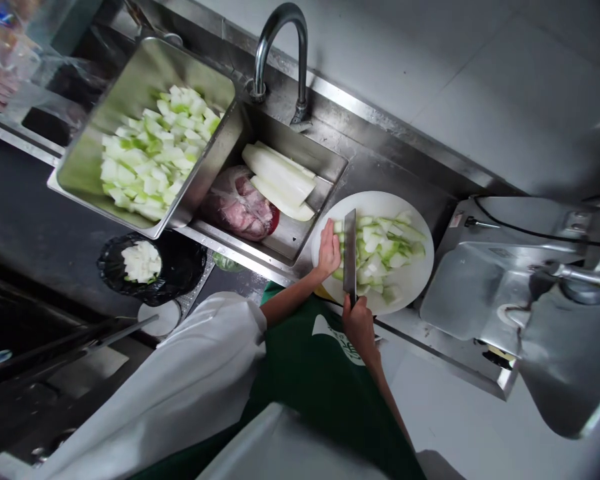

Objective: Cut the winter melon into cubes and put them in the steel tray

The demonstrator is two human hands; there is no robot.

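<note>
My right hand [359, 323] is closed round the handle of a cleaver [349, 253], whose blade stands upright over a round white cutting board [377, 307]. Left of the blade, my left hand [329, 250] has its fingers stretched out, touching pale green melon strips at the board's left side. Cut melon pieces [383, 243] lie heaped right of the blade, some whitish, some with green edges. The cleaver's edge and the spot under my left fingers are hidden.
A deep steel pan [195, 183] of melon chunks [155, 153] stands left of the sink. Inside the sink tray lie peeled melon lengths [280, 177] and bagged meat [245, 207]. A faucet [283, 20] arches behind. Below is a black-lined bin [185, 267]; a steel machine [480, 280] stands right.
</note>
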